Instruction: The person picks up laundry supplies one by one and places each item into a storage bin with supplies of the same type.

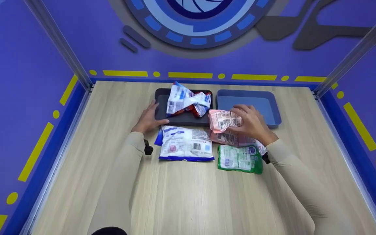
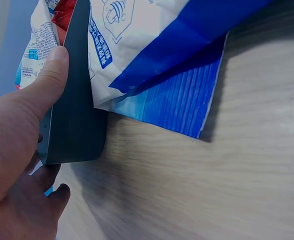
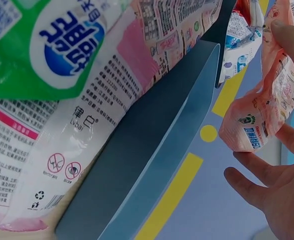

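Note:
My left hand (image 1: 147,119) grips the left front corner of a dark grey tray (image 1: 188,122). In the left wrist view, its thumb lies along the rim and its fingers curl at the corner. Inside that tray lie crumpled white, blue and red packets (image 1: 183,98). My right hand (image 1: 252,124) pinches a pink pouch (image 3: 259,115) with small print, raised above other pink packets (image 1: 224,137). A white bag with blue edges (image 1: 186,143) lies before the dark tray. Near my right wrist is a green and white pouch (image 1: 240,159).
A blue-grey tray (image 1: 250,99) stands to the right of the dark one. A white and pink pouch (image 3: 82,145) lies partly under the green one. Blue panels (image 1: 191,62) wall in the wooden table (image 1: 188,195) at the back and both sides.

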`<action>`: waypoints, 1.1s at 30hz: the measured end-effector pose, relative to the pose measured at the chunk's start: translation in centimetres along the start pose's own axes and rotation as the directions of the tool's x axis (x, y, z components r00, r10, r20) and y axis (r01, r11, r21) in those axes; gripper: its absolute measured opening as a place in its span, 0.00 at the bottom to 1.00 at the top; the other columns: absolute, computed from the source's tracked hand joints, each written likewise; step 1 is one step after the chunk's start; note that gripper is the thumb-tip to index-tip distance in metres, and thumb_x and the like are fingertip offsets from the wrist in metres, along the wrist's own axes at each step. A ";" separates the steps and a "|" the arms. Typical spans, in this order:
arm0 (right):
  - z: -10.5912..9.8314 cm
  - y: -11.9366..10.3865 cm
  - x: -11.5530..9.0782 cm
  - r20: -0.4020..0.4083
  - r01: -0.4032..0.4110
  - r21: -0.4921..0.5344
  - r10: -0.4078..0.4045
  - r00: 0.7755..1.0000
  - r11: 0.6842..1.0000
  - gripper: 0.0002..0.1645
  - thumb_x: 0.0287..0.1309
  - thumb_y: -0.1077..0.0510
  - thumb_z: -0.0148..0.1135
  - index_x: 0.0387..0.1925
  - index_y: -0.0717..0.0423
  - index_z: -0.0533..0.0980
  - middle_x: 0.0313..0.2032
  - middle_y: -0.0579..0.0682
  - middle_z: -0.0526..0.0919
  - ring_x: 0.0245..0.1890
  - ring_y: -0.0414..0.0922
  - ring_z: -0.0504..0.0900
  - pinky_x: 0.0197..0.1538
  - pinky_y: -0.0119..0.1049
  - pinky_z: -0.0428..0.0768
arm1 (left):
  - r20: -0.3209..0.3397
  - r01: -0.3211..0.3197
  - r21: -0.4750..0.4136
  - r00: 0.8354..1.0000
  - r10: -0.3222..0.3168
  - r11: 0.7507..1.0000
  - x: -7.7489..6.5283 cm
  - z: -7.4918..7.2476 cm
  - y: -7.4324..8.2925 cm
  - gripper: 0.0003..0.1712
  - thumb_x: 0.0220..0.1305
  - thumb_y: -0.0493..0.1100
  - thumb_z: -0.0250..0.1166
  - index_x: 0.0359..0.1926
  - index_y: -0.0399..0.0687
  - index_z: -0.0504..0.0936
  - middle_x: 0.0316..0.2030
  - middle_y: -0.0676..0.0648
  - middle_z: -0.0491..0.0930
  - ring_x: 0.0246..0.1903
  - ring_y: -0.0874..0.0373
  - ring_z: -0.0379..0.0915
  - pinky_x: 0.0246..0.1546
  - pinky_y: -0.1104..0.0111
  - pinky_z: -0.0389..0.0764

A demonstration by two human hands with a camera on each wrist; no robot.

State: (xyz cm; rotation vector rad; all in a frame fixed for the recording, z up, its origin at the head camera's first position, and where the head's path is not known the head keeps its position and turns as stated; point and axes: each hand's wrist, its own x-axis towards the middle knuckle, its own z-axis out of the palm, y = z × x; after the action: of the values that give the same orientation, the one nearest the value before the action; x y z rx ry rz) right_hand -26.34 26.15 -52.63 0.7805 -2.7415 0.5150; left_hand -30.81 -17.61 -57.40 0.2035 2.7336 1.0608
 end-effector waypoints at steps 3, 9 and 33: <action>0.0 0.2 0.0 -0.005 -0.003 -0.001 0.003 1.000 1.000 0.43 0.46 0.40 0.83 0.63 0.50 0.79 0.63 0.55 0.77 0.57 0.59 0.74 0.57 0.64 0.76 | -0.001 -0.001 -0.003 1.000 0.001 1.000 0.0 0.0 0.0 0.58 0.64 0.57 0.73 0.82 0.42 0.50 0.82 0.42 0.38 0.80 0.42 0.37 0.78 0.49 0.48; -0.1 0.4 0.1 -0.007 -0.015 -0.003 0.015 1.000 1.000 0.43 0.47 0.39 0.82 0.63 0.50 0.79 0.63 0.55 0.77 0.56 0.59 0.74 0.55 0.64 0.76 | -0.007 -0.008 -0.002 1.000 0.008 1.000 0.0 0.0 0.0 0.57 0.64 0.56 0.73 0.81 0.41 0.51 0.82 0.41 0.39 0.80 0.42 0.38 0.78 0.50 0.49; 0.1 1.2 0.2 0.021 -0.086 0.004 0.086 0.996 0.996 0.44 0.48 0.39 0.80 0.64 0.51 0.77 0.65 0.56 0.75 0.60 0.61 0.73 0.60 0.66 0.73 | -0.006 0.019 0.002 1.000 -0.019 1.000 0.0 0.1 -0.1 0.57 0.64 0.57 0.73 0.82 0.44 0.51 0.82 0.43 0.38 0.80 0.43 0.38 0.77 0.49 0.51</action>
State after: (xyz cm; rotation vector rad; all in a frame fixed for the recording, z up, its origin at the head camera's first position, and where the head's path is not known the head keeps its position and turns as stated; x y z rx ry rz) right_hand -27.23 26.99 -52.95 0.6748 -2.8040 0.5347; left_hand -30.77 -17.59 -57.51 0.1746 2.7366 1.0549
